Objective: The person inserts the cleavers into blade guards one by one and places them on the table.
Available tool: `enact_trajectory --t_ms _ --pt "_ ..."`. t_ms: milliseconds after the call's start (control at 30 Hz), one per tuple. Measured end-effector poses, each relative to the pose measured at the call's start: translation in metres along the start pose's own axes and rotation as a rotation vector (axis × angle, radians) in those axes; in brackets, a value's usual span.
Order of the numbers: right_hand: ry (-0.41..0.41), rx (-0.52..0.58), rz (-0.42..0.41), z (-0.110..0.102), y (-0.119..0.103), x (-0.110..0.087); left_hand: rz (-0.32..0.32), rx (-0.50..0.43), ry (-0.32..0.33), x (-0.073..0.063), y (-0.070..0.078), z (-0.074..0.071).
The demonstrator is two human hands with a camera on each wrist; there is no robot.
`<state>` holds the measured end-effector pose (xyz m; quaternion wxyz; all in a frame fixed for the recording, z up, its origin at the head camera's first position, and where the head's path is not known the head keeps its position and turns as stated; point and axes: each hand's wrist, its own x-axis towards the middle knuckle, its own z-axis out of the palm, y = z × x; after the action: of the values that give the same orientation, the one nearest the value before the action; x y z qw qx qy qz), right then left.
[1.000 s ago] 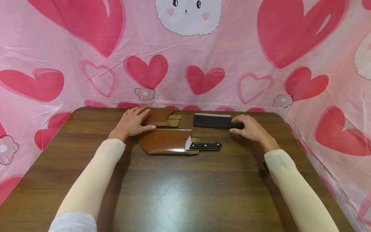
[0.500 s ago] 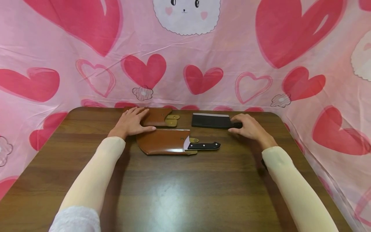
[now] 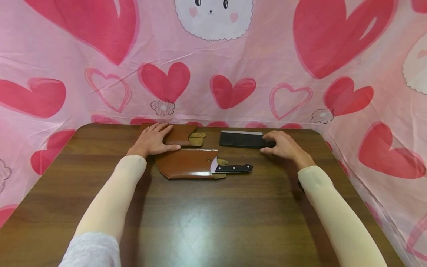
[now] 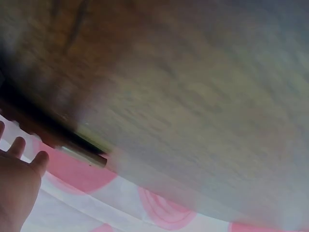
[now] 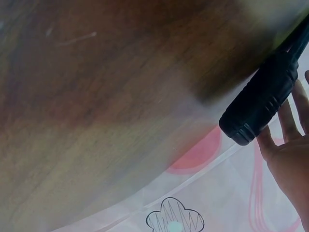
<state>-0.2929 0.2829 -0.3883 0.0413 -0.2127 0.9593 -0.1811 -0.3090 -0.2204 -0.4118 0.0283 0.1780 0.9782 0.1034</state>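
Across the back of the table, my left hand (image 3: 153,139) rests with spread fingers on a brown leather knife sheath (image 3: 181,134), covering its left part. The thumb reaches the top edge of a second brown sheath (image 3: 186,163), which lies closer. From that one sticks out a black riveted knife handle (image 3: 234,168). To the right lies a black-bladed cleaver (image 3: 240,139) with a silver edge facing away. My right hand (image 3: 283,144) is over its handle, fingertips at the far side, thumb extended in front. In the right wrist view, loosely extended fingers lie beyond the black cleaver handle (image 5: 260,99).
Both sheaths have tan snap straps at their openings; one strap (image 3: 197,141) is on the far sheath. The brown wooden table (image 3: 213,215) has rounded far corners. A pink heart-patterned cloth (image 3: 213,55) hangs right behind its far edge and along the sides.
The head view has shifted slightly, so everything sits a little further left. Both hands keep their places at the sheath and the cleaver.
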Motion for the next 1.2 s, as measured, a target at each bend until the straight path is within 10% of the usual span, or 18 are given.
enact_trajectory --t_ms 1200 --pt "-0.032 0.019 0.028 0.001 0.008 0.001 0.019 -0.030 -0.075 0.018 -0.004 0.008"
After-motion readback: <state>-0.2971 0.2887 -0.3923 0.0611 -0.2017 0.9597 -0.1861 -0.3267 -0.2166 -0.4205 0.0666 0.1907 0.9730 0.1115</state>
